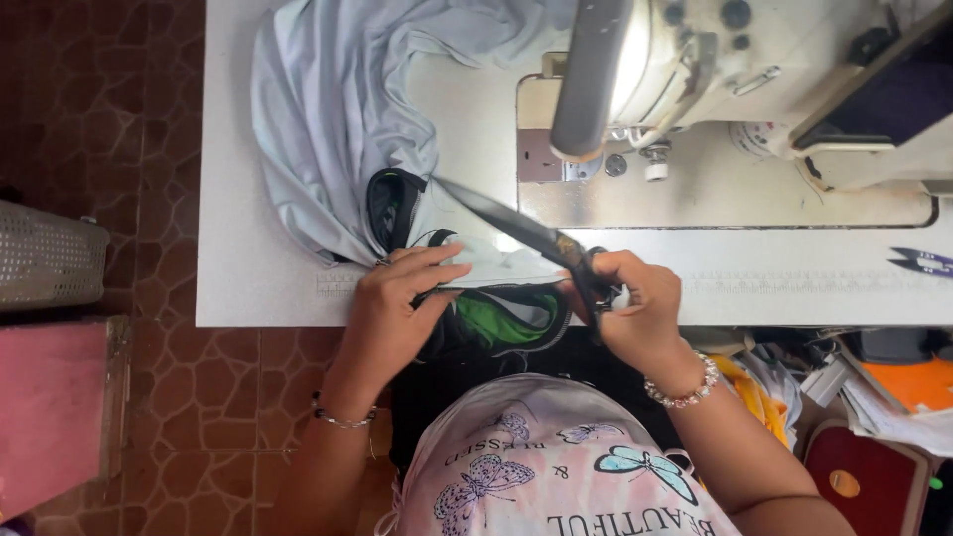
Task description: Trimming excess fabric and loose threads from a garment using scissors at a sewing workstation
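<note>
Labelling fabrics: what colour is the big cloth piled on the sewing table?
Pale blue cloth, plain, no pattern; clearest in the head view.

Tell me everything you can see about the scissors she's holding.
The scissors are large, with long dark blades that look like metal and dark handle loops. The right hand holds them by the loops at the table's front edge. They lie nearly flat, tips pointing up-left toward the pale blue cloth, the blades over the white and dark garment edge that the left hand pins down. Whether the blades are parted is unclear.
</note>
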